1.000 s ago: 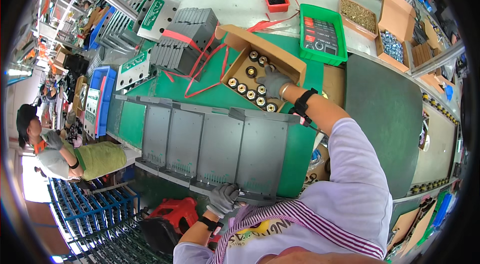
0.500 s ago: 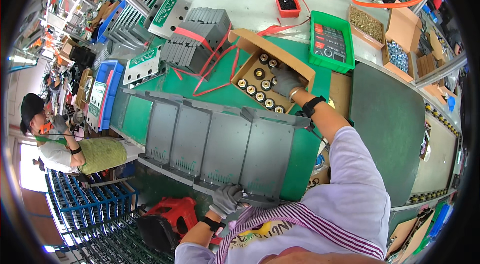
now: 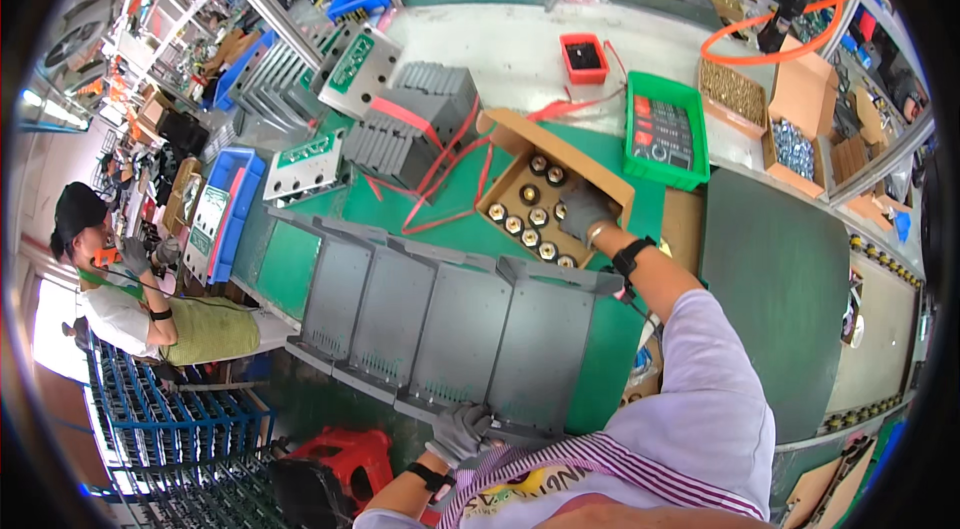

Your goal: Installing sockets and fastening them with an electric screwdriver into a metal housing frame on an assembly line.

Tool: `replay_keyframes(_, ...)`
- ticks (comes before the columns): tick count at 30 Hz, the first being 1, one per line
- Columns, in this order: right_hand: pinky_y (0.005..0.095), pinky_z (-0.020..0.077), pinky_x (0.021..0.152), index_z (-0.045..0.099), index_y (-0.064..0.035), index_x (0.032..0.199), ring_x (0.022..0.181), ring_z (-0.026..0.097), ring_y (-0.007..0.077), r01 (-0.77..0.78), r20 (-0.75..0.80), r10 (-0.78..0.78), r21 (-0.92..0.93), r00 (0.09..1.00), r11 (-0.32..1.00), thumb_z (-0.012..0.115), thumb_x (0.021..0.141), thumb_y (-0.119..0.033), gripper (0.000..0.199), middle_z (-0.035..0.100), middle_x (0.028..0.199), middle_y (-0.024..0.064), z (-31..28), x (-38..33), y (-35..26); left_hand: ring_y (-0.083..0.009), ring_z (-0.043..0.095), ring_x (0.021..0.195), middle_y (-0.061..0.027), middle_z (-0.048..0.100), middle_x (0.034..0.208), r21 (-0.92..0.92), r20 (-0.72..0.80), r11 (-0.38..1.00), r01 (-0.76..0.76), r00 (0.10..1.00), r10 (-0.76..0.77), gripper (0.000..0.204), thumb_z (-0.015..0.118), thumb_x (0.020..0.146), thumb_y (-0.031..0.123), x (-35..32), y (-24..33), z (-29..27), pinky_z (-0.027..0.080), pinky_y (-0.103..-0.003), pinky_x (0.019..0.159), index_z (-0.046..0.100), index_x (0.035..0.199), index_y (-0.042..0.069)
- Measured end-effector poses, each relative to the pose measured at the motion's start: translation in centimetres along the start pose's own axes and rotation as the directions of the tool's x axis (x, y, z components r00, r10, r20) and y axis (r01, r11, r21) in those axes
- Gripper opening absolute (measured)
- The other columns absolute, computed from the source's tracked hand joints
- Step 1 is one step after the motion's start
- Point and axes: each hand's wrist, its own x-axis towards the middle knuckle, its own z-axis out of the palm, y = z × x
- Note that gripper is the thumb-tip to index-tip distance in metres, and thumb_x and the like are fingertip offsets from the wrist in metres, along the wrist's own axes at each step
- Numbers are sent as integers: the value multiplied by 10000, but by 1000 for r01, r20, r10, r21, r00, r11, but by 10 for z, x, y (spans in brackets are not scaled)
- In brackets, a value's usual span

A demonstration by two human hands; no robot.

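Note:
My right hand (image 3: pixel 582 213), in a grey glove, reaches into an open cardboard box (image 3: pixel 505 247). In the box stand several round black parts with brass-coloured centres (image 3: pixel 514 226). My right hand is over the box's right side, next to these parts; its fingertips are hidden. In front of me lie several grey bent sheet-metal panels (image 3: pixel 458 334), side by side. My left hand (image 3: pixel 462 431), also gloved, is closed with curled fingers at the near edge of the panels. Whether it grips that edge or a small part cannot be made out.
Stacked grey metal parts (image 3: pixel 415 129) with red straps stand beyond the panels. A green bin (image 3: pixel 632 154), a small red bin (image 3: pixel 584 59) and boxes of small hardware (image 3: pixel 735 94) stand farther back. A red stool (image 3: pixel 345 459) is at lower left. A co-worker (image 3: pixel 150 299) is at left.
My view has tilted, so the bench appears lower in the picture. My right hand remains in the box, and my left hand stays at the panels' near edge.

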Motion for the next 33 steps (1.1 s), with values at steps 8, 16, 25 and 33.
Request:
replay_keyframes(8,384,374,888,590,-137,1005,1103,403,293,-30,49,29,8,998,1000,638,570,-288,463,480,1072,144,7,-11,6,-214,588,707,-43,593,801,17,38,1000,-22,999,21,446,497,695,545,-10,5,3,477,-326,656,551,723,103)
replay_keyframes(16,318,495,547,598,-39,899,675,584,247,-23,-44,58,570,997,821,656,580,-141,340,508,927,174,-56,-60,18,-222,542,885,-56,565,952,56,245,998,17,969,-30,485,502,706,531,-2,-1,-12,426,-338,769,574,893,89)
replay_keyframes(25,289,468,694,606,-49,884,779,570,187,-196,228,47,694,973,693,736,553,-147,368,587,878,98,-27,-238,17,-246,537,905,-104,560,947,-57,280,997,56,959,-38,486,465,758,512,-4,-10,-6,407,-342,799,560,893,55)
replay_keyframes(33,405,452,799,518,-176,1073,861,544,381,159,84,-175,174,981,972,659,602,-211,493,353,1213,200,65,-221,-105,-237,554,790,-87,546,817,-107,192,994,31,981,-10,424,515,721,496,-16,0,-3,432,-338,708,556,781,78)
